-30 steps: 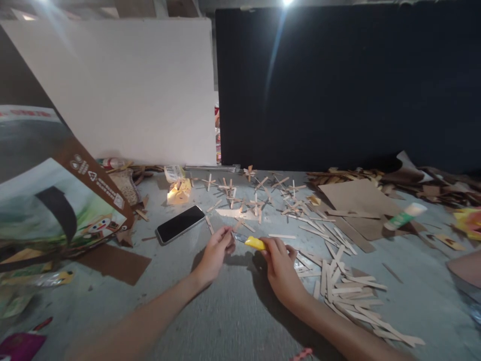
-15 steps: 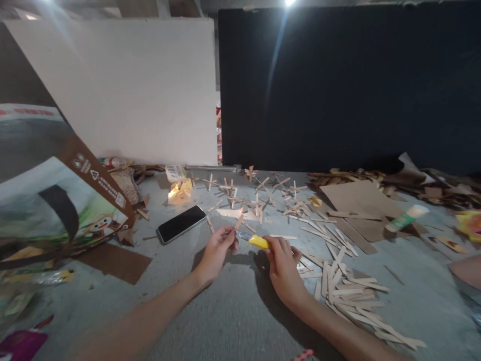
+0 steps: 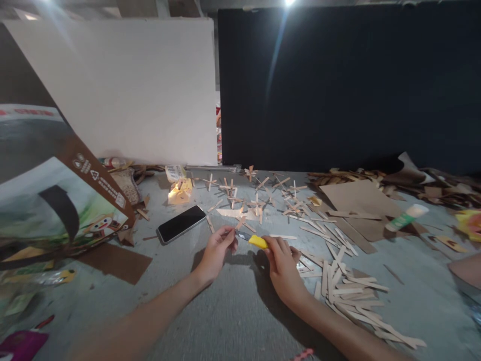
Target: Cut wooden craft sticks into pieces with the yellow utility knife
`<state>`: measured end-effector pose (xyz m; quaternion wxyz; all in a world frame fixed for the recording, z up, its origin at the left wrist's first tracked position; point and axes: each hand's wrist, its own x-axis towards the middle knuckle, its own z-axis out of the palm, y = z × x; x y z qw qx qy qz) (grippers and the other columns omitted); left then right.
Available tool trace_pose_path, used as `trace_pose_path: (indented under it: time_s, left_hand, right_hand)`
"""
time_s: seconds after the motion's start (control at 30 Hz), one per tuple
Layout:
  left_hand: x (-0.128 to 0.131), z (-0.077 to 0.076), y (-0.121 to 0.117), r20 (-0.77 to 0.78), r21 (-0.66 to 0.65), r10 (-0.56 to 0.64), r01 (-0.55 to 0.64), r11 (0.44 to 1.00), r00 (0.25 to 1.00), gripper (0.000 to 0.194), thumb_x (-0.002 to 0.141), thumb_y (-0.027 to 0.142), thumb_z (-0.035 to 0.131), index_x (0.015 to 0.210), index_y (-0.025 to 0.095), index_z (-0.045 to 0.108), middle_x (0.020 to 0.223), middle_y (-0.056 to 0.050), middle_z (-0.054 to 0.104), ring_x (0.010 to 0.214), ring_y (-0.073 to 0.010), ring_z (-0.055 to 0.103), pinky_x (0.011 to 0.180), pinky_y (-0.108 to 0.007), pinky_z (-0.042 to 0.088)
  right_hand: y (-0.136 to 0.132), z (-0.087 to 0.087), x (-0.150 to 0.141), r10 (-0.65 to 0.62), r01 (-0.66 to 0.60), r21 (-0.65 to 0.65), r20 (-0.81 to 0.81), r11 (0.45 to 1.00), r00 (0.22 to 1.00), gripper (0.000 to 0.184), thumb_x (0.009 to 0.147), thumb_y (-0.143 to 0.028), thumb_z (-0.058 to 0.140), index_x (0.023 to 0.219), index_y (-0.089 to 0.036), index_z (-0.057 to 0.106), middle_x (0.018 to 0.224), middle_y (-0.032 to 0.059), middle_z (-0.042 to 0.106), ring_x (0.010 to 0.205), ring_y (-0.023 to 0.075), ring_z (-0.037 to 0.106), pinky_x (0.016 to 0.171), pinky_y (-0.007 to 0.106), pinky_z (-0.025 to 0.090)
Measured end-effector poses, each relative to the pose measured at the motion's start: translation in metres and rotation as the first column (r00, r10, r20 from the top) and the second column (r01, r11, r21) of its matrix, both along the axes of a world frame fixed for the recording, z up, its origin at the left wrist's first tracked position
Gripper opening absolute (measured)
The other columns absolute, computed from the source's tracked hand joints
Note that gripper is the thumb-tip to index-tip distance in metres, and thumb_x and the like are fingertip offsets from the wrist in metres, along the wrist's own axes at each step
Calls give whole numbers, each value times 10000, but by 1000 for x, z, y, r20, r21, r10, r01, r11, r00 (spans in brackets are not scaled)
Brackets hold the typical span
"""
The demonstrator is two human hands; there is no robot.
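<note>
1. Left hand (image 3: 220, 245): fingers curled, thumb and forefinger brought together at the tips. A short wooden stick (image 3: 240, 223) seems to be pinched there; much of it is hidden, so the grip cannot be read for certain.
2. Right hand (image 3: 282, 260): fingers wrapped closely round the yellow handle of a craft knife (image 3: 258, 241). The blade is pointed toward the left hand, its tip at or just beside the left fingertips; contact cannot be told.
3. Both hands are held low over the grey bench (image 3: 221, 321), near its middle.
4. Counted: one craft knife, one phone (image 3: 181, 224) laid beyond the left forearm, one glue stick (image 3: 407, 218) tilted among brown card (image 3: 358, 198) at right.
5. Crossed sticks (image 3: 257, 203) are scattered beyond the hands, too tangled for a sure count. Loose sticks (image 3: 351, 291) are heaped beside the right forearm, many overlapping, likewise uncounted.
6. Two upright boards are seen behind: one white board (image 3: 124, 90), one black board (image 3: 345, 90).
7. Against half a second earlier: the blade is seen darker, and less of a stick is shown rising over the left fingertips. Phone, glue stick and loose sticks are unmoved.
</note>
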<state>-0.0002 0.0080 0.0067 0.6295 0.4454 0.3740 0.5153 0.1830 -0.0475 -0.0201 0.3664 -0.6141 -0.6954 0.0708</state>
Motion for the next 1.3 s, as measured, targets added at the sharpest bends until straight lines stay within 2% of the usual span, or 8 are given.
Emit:
trace_pose_path:
  time_s: [0.2,0.5,0.77,1.1,1.3]
  left_hand:
    - [0,-1,1,9,4,6,-6,1000,1000,442,690,553,802,825,158,658,565,38,528,544,-101,482,558,-229,371]
    - [0,-3,3,-89,48,-29,34,998,996,535,678,657,771,828,157,657,542,54,483,520,-99,432,540,-238,328]
    - [1,-4,2,-32,41,-8,10,999,999,511,697,643,768,824,166,638,541,57,488,519,-97,430,542,-234,314]
    - [0,-4,2,-120,91,-18,29,995,993,490,747,639,725,830,165,637,546,51,492,523,-104,434,545,-240,318]
    - [1,-4,2,-97,83,-1,9,996,995,496,738,649,731,827,172,625,532,58,485,511,-102,432,538,-237,330]
  right_hand:
    - [0,0,1,13,-13,-27,-14,1000,1000,343,1026,-221,293,1208,-259,581,1118,85,653,1044,255,566,895,417,316]
    - [0,-1,2,22,-22,-5,2,1000,1000,347,1023,-230,314,1219,-261,600,1109,76,652,1023,242,579,892,402,351]
    - [0,-4,1,20,-20,1,-2,1000,1000,379,1024,-253,305,1233,-273,621,1099,88,661,1028,252,582,911,422,359]
    - [0,-2,1,23,-23,-17,-35,1000,999,381,1012,-232,318,1228,-271,629,1096,84,675,1019,252,595,910,427,339]
    - [0,-1,1,29,-30,-16,-24,999,999,366,1014,-236,326,1220,-276,626,1096,82,682,1009,247,596,902,417,340]
